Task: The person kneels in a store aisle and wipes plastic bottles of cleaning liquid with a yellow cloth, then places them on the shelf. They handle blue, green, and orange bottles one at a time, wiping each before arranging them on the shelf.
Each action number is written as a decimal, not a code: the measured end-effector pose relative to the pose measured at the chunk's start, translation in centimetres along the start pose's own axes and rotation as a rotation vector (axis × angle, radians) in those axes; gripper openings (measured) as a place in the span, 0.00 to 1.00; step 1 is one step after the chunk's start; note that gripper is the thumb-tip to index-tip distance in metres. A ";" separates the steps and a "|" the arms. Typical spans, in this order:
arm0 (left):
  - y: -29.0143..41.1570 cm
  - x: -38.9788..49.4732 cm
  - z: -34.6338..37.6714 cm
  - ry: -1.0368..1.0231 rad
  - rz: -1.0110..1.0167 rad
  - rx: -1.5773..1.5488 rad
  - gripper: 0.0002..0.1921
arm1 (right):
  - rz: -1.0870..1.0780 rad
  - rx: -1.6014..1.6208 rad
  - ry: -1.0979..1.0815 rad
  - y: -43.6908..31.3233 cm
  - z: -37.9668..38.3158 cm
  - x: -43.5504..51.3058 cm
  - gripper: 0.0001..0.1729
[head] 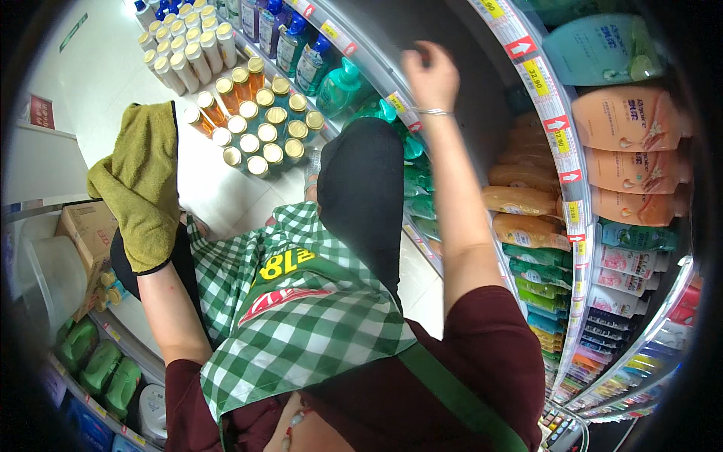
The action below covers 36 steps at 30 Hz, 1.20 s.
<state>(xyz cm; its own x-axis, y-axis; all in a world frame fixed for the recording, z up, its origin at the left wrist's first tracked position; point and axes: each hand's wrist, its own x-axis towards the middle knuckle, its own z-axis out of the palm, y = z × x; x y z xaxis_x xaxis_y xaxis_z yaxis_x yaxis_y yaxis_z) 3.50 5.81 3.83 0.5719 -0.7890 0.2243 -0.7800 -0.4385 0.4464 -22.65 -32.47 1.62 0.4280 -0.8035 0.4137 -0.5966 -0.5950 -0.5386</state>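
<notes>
An olive-green towel [144,181] with a dark edge covers my left hand, so its fingers are hidden. That arm extends over my bent knee on the left. My right hand [432,73], a thin bracelet at its wrist, reaches to a dark bare stretch of the shelf [452,28]. Motion blurs it a little; its fingers are loosely curled, with a gap at the thumb and nothing visible in them. Green pump bottles [340,85] stand on the lower shelf to the left of this hand. Orange shampoo bottles [522,200] line the same shelf nearer my elbow.
On the floor ahead stand gold-capped amber bottles [229,93] and teal bottles [267,133], with white bottles [195,56] behind. Price-tagged shelf edges [539,82] curve along my right. A cardboard box [90,231], a translucent plastic bin [53,277] and green jugs [101,364] are at left.
</notes>
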 end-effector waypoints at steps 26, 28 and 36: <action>4.4 -2.2 -0.2 0.109 -0.986 -1.908 0.37 | 0.603 -0.461 0.117 22.6 -10.5 10.3 0.26; 5.1 -2.3 -0.2 0.168 -0.989 -1.994 0.40 | 0.564 -0.347 0.240 20.7 -9.5 9.4 0.26; 8.6 -0.3 0.5 -0.012 -1.047 -1.923 0.38 | 0.995 1.658 0.113 0.0 -0.4 0.7 0.19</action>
<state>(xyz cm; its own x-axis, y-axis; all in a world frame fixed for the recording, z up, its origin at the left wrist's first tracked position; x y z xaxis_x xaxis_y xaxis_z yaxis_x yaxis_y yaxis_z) -3.47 2.05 7.21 0.4934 -0.6239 -0.6060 0.8602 0.2465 0.4464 -22.57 -33.04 2.23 0.3141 -0.8467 -0.4295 0.6051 0.5272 -0.5967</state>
